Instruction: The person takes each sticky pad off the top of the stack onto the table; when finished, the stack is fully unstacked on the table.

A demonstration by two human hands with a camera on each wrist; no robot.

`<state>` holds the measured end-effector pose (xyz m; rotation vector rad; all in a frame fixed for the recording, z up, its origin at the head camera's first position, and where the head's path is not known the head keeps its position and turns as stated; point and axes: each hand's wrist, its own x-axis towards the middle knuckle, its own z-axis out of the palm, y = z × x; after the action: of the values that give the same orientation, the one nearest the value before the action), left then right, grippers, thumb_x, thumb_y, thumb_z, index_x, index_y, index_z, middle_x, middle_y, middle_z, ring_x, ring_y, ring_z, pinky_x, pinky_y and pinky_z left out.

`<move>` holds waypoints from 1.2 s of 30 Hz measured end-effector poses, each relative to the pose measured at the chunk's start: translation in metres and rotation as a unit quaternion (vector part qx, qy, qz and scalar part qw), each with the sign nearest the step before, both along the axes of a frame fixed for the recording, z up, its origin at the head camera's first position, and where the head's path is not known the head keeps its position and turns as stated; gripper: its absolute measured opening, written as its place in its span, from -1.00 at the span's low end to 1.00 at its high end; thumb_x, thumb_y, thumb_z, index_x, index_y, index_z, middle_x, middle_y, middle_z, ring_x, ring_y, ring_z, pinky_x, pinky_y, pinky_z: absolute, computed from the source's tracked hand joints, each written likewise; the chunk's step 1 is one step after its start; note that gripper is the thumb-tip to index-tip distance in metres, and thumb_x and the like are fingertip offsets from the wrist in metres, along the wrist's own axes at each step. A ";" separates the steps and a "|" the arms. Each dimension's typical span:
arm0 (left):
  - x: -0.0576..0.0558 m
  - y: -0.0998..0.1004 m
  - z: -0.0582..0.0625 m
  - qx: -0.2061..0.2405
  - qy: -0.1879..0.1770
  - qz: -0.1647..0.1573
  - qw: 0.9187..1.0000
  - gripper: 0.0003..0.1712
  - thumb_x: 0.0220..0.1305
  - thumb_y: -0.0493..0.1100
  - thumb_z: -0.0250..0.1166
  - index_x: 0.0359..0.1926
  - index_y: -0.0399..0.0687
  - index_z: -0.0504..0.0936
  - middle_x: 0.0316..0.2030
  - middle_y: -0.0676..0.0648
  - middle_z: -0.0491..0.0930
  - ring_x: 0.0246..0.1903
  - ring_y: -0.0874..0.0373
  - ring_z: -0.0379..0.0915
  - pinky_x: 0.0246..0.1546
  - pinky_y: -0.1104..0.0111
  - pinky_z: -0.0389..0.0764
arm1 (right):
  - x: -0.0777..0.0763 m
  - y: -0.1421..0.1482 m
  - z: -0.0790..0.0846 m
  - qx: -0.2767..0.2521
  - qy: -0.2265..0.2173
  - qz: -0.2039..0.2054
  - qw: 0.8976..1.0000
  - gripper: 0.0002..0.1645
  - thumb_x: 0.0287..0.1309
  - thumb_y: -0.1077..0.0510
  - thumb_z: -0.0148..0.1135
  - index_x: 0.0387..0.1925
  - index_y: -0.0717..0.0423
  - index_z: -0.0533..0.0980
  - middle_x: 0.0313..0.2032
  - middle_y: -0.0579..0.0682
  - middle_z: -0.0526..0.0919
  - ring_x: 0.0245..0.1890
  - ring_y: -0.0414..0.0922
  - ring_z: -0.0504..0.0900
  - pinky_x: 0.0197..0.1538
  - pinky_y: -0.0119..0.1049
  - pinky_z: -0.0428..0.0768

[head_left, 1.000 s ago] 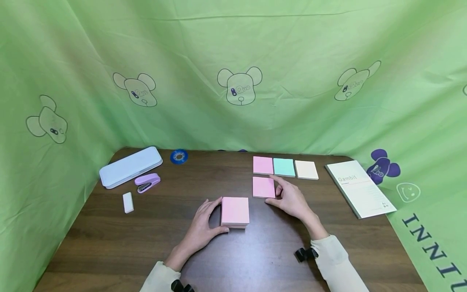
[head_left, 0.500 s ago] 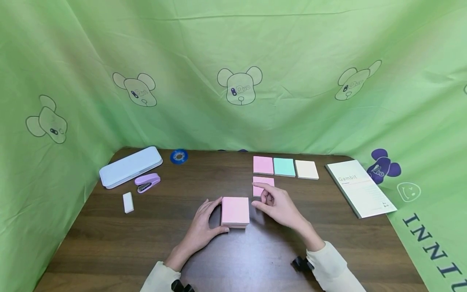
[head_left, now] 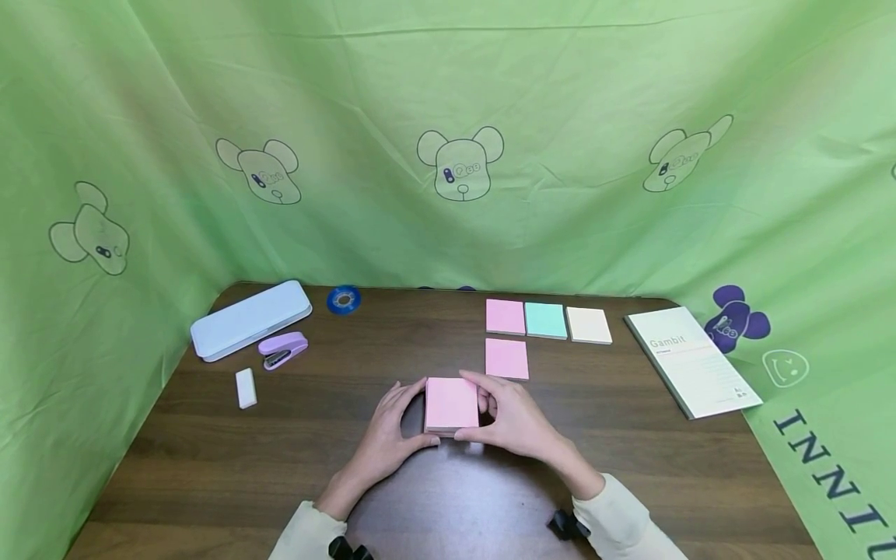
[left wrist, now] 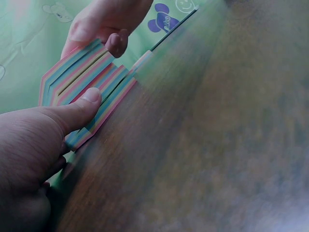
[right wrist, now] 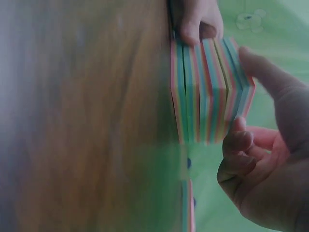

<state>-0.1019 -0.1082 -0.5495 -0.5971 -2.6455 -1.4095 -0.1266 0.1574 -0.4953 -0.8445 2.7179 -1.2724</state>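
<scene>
A stack of sticky note pads (head_left: 452,404) stands on the table, pink on top; its sides show coloured stripes in both wrist views. My left hand (head_left: 388,432) grips the stack from the left, thumb at the near side and index finger at the far corner. From the right, my right hand (head_left: 514,416) holds the upper part, with thumb on the near edge and index finger on the far edge. In the left wrist view the left thumb (left wrist: 79,110) presses the striped side. The right hand's other fingers (right wrist: 239,150) are curled beside the stack.
Behind the stack lie two pink pads (head_left: 507,359), a teal pad (head_left: 545,320) and a cream pad (head_left: 589,325). A notebook (head_left: 689,362) is at right. At left are a pale blue case (head_left: 250,320), purple stapler (head_left: 283,348), white eraser (head_left: 246,388) and blue tape roll (head_left: 344,300).
My right hand has moved left and toward me, from the nearer loose pink pad to the stack, leaving that pad on the table. The left hand has stayed on the stack.
</scene>
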 end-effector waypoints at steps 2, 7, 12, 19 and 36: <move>0.000 0.000 0.000 0.000 0.002 -0.001 1.000 0.12 0.06 -0.11 0.78 0.60 -0.23 0.46 0.36 -0.24 0.63 0.48 -0.29 0.43 0.69 -0.24 0.15 | 0.001 -0.001 -0.001 -0.003 0.001 -0.002 1.000 0.07 -0.07 0.00 0.87 0.43 0.30 0.57 -0.39 -0.16 0.54 -0.44 -0.29 0.39 -0.39 -0.48 0.39; 0.000 0.000 0.001 0.000 0.000 -0.001 1.000 0.12 0.07 -0.11 0.78 0.60 -0.25 0.46 0.36 -0.26 0.63 0.49 -0.31 0.42 0.68 -0.27 0.15 | 0.002 -0.003 -0.002 -0.009 0.002 -0.009 1.000 -0.01 -0.08 0.04 0.87 0.37 0.26 0.60 -0.38 -0.16 0.52 -0.42 -0.13 0.44 -0.36 -0.48 0.38; 0.001 0.000 0.002 0.000 -0.009 0.000 1.000 0.11 0.09 -0.10 0.78 0.61 -0.24 0.45 0.38 -0.26 0.62 0.50 -0.32 0.40 0.68 -0.28 0.14 | 0.002 -0.004 -0.003 -0.007 0.004 -0.012 1.000 -0.05 -0.09 0.06 0.86 0.34 0.19 0.62 -0.37 -0.20 0.49 -0.42 -0.11 0.45 -0.36 -0.49 0.36; 0.001 0.001 0.003 -0.002 -0.015 0.004 1.000 0.11 0.10 -0.12 0.78 0.61 -0.23 0.45 0.39 -0.23 0.62 0.51 -0.30 0.40 0.69 -0.26 0.15 | 0.002 0.000 -0.003 -0.036 -0.025 -0.006 0.999 -0.07 -0.10 0.11 0.86 0.34 0.16 0.62 -0.36 -0.17 0.49 -0.41 -0.18 0.43 -0.36 -0.51 0.37; 0.002 0.002 0.002 -0.005 -0.036 0.014 0.999 0.11 0.13 -0.07 0.76 0.63 -0.16 0.44 0.43 -0.24 0.58 0.57 -0.35 0.29 0.66 -0.31 0.18 | -0.019 0.067 0.008 -0.082 -0.049 -0.016 0.995 -0.06 -0.09 0.26 0.84 0.37 0.15 0.62 -0.38 -0.05 0.47 -0.42 -0.27 0.38 -0.40 -0.52 0.38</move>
<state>-0.1000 -0.1057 -0.5471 -0.5180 -2.7067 -1.4390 -0.1458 0.2246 -0.4870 -0.7315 2.5892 -1.5179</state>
